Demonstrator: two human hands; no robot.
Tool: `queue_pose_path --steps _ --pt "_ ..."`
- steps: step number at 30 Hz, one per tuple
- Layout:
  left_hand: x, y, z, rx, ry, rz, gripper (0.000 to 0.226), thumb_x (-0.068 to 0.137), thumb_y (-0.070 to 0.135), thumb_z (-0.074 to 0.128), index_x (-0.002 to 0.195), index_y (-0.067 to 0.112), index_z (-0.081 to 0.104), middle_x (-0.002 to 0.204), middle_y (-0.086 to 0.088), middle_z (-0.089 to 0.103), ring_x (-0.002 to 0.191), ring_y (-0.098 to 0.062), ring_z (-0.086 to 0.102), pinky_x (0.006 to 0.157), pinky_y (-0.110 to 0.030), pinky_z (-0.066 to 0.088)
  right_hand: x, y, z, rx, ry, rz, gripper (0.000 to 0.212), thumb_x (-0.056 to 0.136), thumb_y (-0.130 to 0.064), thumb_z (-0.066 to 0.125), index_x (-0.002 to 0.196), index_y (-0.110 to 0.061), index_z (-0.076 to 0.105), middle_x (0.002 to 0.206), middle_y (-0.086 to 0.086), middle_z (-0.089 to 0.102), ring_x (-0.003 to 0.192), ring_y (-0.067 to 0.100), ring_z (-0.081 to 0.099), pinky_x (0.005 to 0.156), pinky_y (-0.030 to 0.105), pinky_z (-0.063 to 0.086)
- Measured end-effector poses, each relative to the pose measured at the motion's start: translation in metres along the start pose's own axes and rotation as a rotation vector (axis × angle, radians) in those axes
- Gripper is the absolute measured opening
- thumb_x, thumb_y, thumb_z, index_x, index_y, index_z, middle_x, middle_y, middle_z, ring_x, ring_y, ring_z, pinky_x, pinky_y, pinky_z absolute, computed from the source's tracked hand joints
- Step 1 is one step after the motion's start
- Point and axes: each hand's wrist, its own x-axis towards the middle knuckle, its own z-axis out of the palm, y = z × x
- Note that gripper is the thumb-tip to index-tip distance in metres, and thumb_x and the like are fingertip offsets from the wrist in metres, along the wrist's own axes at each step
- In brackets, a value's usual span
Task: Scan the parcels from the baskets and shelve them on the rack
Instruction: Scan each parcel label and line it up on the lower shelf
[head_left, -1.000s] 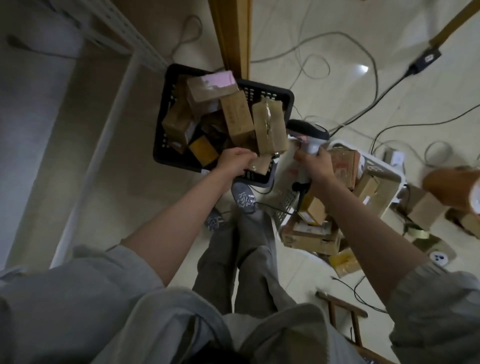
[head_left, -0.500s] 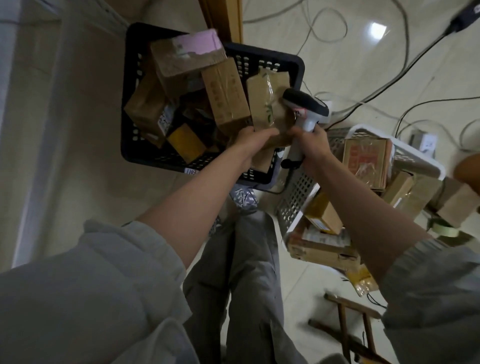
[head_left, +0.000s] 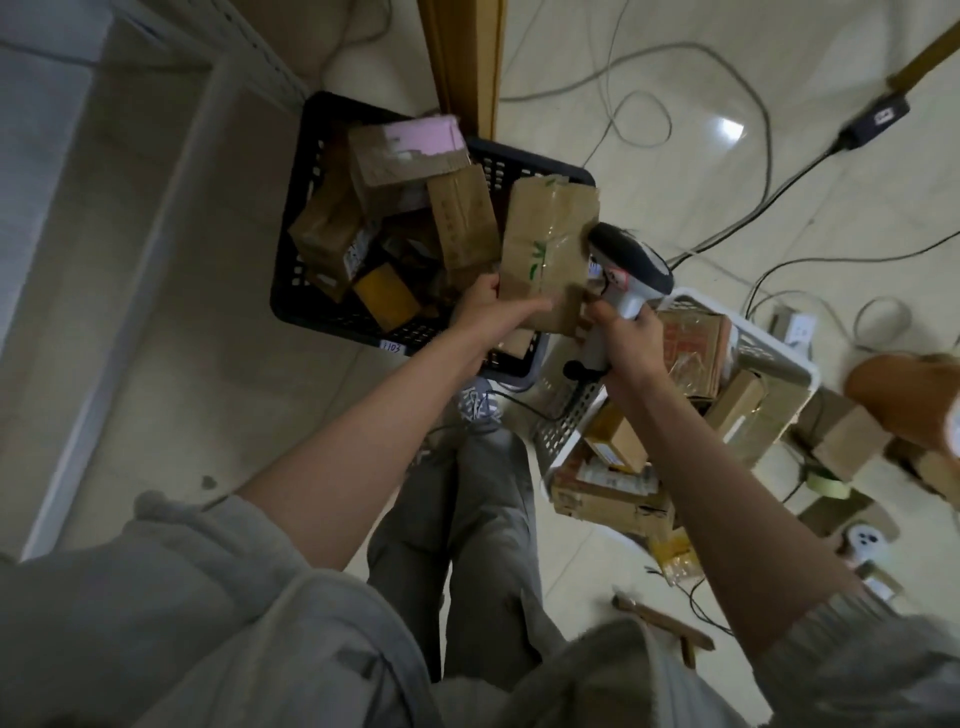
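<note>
My left hand (head_left: 491, 309) grips the near end of a flat brown cardboard parcel (head_left: 548, 244) with green marks, lifted over the right side of the black basket (head_left: 291, 291). The basket holds several brown parcels, one with a pink label (head_left: 423, 137). My right hand (head_left: 628, 338) holds a white and black barcode scanner (head_left: 631, 265) by its handle. The scanner's head sits right beside the lifted parcel's right edge. A white basket (head_left: 774, 364) with more parcels stands to the right.
The white rack frame (head_left: 156, 228) and its shelf run along the left. A wooden post (head_left: 462, 62) stands behind the black basket. Cables cross the tiled floor at the top right. Loose boxes (head_left: 852, 441), a tape roll and a socket strip lie at the right.
My left hand has lifted the flat parcel higher out of the black basket. My right hand has brought the scanner up against the parcel's right edge.
</note>
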Motion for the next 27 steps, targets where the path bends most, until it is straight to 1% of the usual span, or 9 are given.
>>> queue_pose_path --steps 2,4,6,11,13,16,19,23,27 --pt "-0.028 0.007 -0.020 -0.013 0.041 0.021 0.071 0.078 0.033 0.085 0.138 0.018 0.050 0.120 0.006 0.063 0.108 -0.010 0.060 0.088 -0.022 0.050 -0.028 -0.013 0.007 -0.003 -0.041 -0.017 0.033 0.090 -0.012 0.070 0.122 -0.006 0.062 0.100 0.008 0.074 0.081 0.018 0.074 0.064 0.032 0.059" --pt "-0.059 0.012 -0.040 -0.046 0.093 0.048 0.068 0.079 0.031 0.086 0.135 0.018 0.049 0.106 0.013 0.060 0.095 -0.001 0.059 0.073 -0.011 0.047 -0.059 -0.026 0.018 -0.028 -0.075 -0.061 0.036 0.088 -0.021 0.075 0.120 -0.011 0.064 0.103 0.007 0.075 0.089 0.021 0.074 0.074 0.041 0.062" --pt "-0.090 0.012 -0.061 -0.094 0.157 0.081 0.075 0.075 0.033 0.088 0.136 0.016 0.048 0.109 0.012 0.061 0.093 0.001 0.058 0.066 -0.008 0.043 -0.092 -0.041 0.031 -0.059 -0.126 -0.125 0.028 0.087 -0.025 0.077 0.113 -0.017 0.067 0.099 0.003 0.076 0.090 0.020 0.073 0.080 0.041 0.061" --pt "-0.177 0.007 -0.102 -0.216 0.366 0.183 0.124 0.043 0.059 0.095 0.146 0.015 0.040 0.135 0.000 0.058 0.121 -0.016 0.058 0.101 -0.033 0.050 -0.179 -0.076 0.068 -0.129 -0.300 -0.277 0.015 0.087 -0.029 0.078 0.097 -0.032 0.066 0.092 -0.007 0.075 0.089 0.014 0.072 0.083 0.038 0.061" --pt "-0.212 -0.002 -0.116 -0.280 0.439 0.214 0.136 0.032 0.064 0.095 0.146 0.015 0.038 0.133 0.001 0.058 0.122 -0.017 0.058 0.101 -0.033 0.052 -0.213 -0.085 0.082 -0.199 -0.349 -0.323 0.021 0.086 -0.034 0.078 0.103 -0.032 0.065 0.096 -0.005 0.074 0.091 0.018 0.072 0.080 0.040 0.062" --pt "-0.259 -0.024 -0.133 -0.380 0.532 0.243 0.092 0.052 0.040 0.099 0.126 0.020 0.048 0.111 0.013 0.061 0.101 -0.001 0.061 0.069 -0.005 0.048 -0.263 -0.087 0.101 -0.276 -0.475 -0.450 0.015 0.091 -0.029 0.073 0.100 -0.036 0.064 0.095 -0.003 0.074 0.089 0.020 0.072 0.074 0.040 0.062" --pt "-0.301 -0.054 -0.146 -0.517 0.652 0.252 0.064 0.058 0.033 0.098 0.106 0.028 0.056 0.096 0.014 0.064 0.088 0.001 0.062 0.064 -0.006 0.048 -0.313 -0.075 0.115 -0.386 -0.605 -0.517 0.014 0.093 -0.023 0.071 0.096 -0.035 0.062 0.095 -0.004 0.072 0.089 0.015 0.070 0.077 0.036 0.060" --pt "-0.363 -0.117 -0.167 -0.665 0.792 0.228 0.098 0.044 0.055 0.095 0.127 0.018 0.059 0.117 0.005 0.069 0.102 -0.013 0.067 0.081 -0.026 0.056 -0.379 -0.043 0.128 -0.519 -0.786 -0.574 0.021 0.092 -0.020 0.071 0.113 -0.017 0.069 0.104 -0.001 0.076 0.098 0.017 0.071 0.082 0.039 0.061" --pt "-0.429 -0.188 -0.190 -0.728 0.892 0.198 0.109 0.029 0.070 0.090 0.125 0.025 0.064 0.114 0.007 0.073 0.099 -0.011 0.070 0.086 -0.032 0.059 -0.449 -0.014 0.144 -0.609 -0.977 -0.664 0.014 0.091 -0.011 0.068 0.103 -0.014 0.074 0.091 -0.005 0.075 0.081 0.006 0.068 0.070 0.030 0.055"
